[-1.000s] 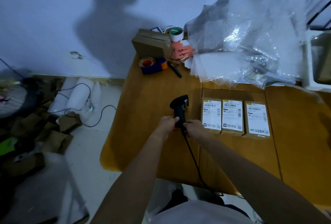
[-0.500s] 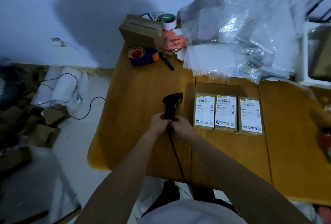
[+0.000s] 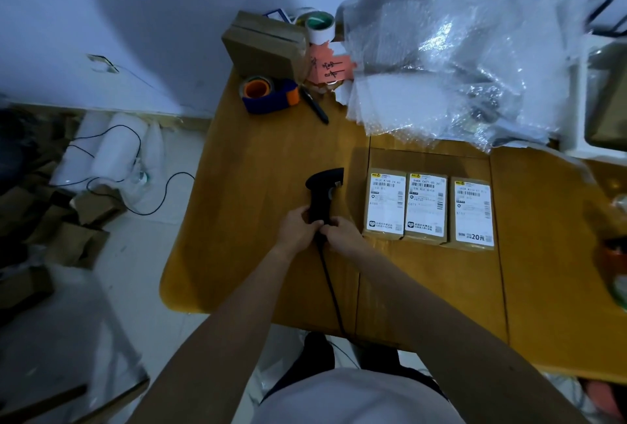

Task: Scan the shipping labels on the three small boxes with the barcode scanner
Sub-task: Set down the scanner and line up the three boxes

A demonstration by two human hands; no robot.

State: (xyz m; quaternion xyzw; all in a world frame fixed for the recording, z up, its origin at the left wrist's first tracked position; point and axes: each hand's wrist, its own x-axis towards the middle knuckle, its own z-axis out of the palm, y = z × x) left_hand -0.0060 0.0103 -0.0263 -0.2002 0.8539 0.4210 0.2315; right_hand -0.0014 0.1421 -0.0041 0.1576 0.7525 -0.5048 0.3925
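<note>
Both hands meet on the lower part of the black scanner (image 3: 321,198), just left of the three boxes. The left hand (image 3: 297,226) wraps the handle from the left side, and the right hand (image 3: 343,233) pinches the bottom of the handle where the black cable (image 3: 330,288) comes out. The fingers of both hands are closed on the handle and touch each other. The cable runs from the scanner toward the person and goes over the near edge of the wooden table (image 3: 254,186).

The head of the scanner points away from the person, and it stands close to the left box (image 3: 385,204) but does not touch it. The three boxes lie flat in one row, side by side and touching, each with a white label on top. The middle box (image 3: 426,209) is right of the left box, and the right box (image 3: 473,215) is at the end of the row, farthest from the scanner.

Beyond the scanner, at the far side of the table, there is a blue and orange tape dispenser (image 3: 269,95) with a black pen (image 3: 315,105) just right of it. Behind the dispenser stands a brown carton (image 3: 264,47), closed; what is inside cannot be seen. A roll of white tape (image 3: 319,28) stands right of this carton, and pink paper (image 3: 330,69) lies below the roll. Beyond the boxes, a big heap of clear bubble wrap (image 3: 458,50) covers the far right part of the table.
</note>
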